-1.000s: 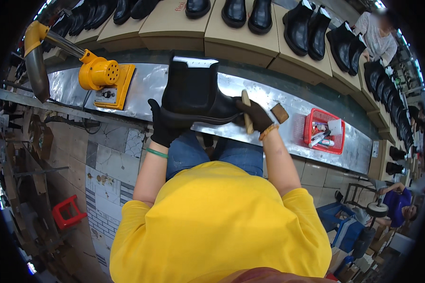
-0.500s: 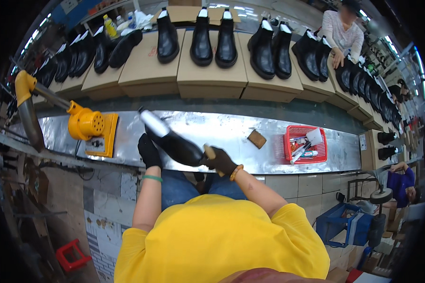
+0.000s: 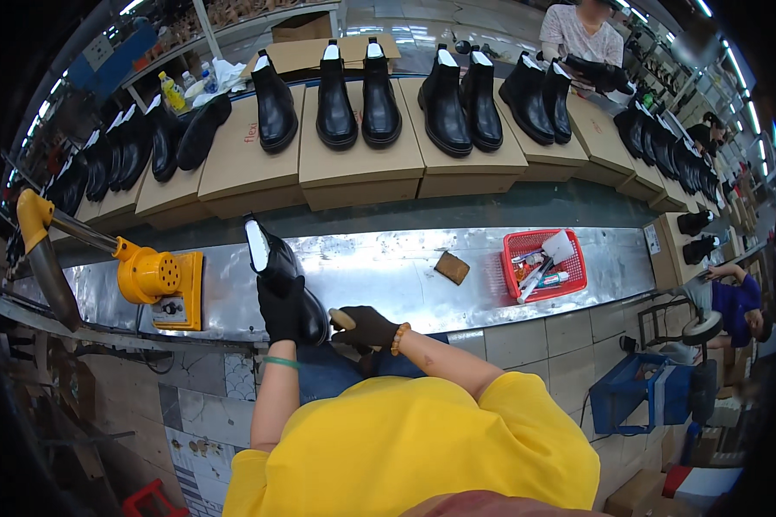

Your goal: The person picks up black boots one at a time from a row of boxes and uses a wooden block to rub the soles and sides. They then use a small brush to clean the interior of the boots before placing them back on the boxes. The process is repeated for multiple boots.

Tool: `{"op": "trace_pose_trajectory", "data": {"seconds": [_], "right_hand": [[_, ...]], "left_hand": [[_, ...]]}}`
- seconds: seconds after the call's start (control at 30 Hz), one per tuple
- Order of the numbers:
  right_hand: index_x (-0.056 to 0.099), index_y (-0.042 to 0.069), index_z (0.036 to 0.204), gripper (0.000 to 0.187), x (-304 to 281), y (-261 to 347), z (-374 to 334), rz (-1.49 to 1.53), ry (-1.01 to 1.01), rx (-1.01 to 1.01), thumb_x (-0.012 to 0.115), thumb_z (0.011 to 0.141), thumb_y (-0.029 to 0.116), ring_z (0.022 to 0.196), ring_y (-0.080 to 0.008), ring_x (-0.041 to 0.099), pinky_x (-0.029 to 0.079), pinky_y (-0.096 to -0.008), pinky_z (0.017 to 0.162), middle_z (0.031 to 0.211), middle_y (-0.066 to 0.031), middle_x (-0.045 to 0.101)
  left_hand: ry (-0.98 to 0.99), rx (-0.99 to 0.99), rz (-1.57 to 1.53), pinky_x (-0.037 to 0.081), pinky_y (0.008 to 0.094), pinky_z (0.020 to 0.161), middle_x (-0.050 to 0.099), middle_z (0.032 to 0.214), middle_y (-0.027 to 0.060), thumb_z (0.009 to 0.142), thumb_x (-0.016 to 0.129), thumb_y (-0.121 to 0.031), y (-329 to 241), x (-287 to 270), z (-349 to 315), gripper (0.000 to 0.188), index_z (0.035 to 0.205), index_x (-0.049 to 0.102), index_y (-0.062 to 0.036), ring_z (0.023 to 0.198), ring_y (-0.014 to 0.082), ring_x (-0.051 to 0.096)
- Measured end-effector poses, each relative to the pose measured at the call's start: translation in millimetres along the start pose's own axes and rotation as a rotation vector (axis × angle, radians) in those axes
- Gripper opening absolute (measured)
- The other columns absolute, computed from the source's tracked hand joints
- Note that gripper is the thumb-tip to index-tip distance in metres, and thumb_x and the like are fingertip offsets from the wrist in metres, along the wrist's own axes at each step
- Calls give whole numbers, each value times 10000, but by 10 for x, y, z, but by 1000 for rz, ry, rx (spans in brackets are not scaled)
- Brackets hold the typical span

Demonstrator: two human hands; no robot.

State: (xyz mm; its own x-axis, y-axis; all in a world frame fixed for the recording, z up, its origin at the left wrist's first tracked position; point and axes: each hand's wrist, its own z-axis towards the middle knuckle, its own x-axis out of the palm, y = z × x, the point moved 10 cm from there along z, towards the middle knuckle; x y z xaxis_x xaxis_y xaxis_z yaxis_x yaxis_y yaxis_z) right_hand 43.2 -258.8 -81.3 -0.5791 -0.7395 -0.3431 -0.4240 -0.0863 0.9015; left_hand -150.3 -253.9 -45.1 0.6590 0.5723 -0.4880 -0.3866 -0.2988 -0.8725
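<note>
1. The black-gloved left hand (image 3: 278, 312) grips a shiny black leather boot (image 3: 278, 265) at the silvery metal bench's (image 3: 379, 267) near edge.
2. The black-gloved right hand (image 3: 365, 327) has its fingers closed around a pale oblong tool (image 3: 342, 320).
3. Rightward: brown block (image 3: 451, 268), red plastic basket (image 3: 562, 290).
4. Leftward: yellow metal machine (image 3: 151, 276).

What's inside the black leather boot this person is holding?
Something white shows in the ankle opening of the black leather boot. Whatever lies deeper is hidden, and the black-gloved left hand covers part of the outside.

A shoe workshop: black boots (image 3: 336, 112) top cartons (image 3: 362, 185) at twelve o'clock; a yellow machine (image 3: 153, 274) stands at nine.
</note>
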Motion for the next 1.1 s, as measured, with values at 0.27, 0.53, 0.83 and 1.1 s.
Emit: {"op": "trace_pose_trajectory", "data": {"seconds": [0.27, 0.53, 0.83, 1.1], "right_hand": [[550, 64, 1051, 349, -866, -348, -694, -18, -461, 36, 633, 810, 302, 758, -306, 629, 503, -372, 688, 876, -134, 626], [603, 55, 1010, 355, -1218, -757, -1283, 113, -769, 254, 714, 775, 297, 662, -184, 661, 525, -321, 605, 769, -64, 658], [618, 58, 979, 349, -1225, -598, -1291, -160, -879, 95, 726, 753, 301, 738, -291, 651, 519, -369, 678, 822, -120, 657], [619, 31, 974, 366, -1212, -675, -1262, -166, -901, 37, 756, 715, 250, 708, -296, 640, 512, -371, 648, 798, -128, 647]], "left_hand": [[-103, -99, -220, 455, 368, 894, 617, 1107, 130, 764, 694, -313, 363, -176, 171, 534, 1161, 572, 22, 1029, 289, 580], [306, -620, -1248, 462, 423, 919, 606, 1110, 165, 831, 572, -310, 613, -141, 96, 472, 1153, 555, 33, 1020, 303, 583], [136, -142, -966, 434, 348, 947, 553, 1193, 118, 781, 638, -138, -195, -392, 913, 509, 1250, 507, 9, 1070, 237, 546], [-123, 320, -87, 432, 366, 941, 608, 1159, 207, 699, 756, -368, -1372, -381, 2172, 681, 1219, 541, 14, 1087, 329, 579]]}}
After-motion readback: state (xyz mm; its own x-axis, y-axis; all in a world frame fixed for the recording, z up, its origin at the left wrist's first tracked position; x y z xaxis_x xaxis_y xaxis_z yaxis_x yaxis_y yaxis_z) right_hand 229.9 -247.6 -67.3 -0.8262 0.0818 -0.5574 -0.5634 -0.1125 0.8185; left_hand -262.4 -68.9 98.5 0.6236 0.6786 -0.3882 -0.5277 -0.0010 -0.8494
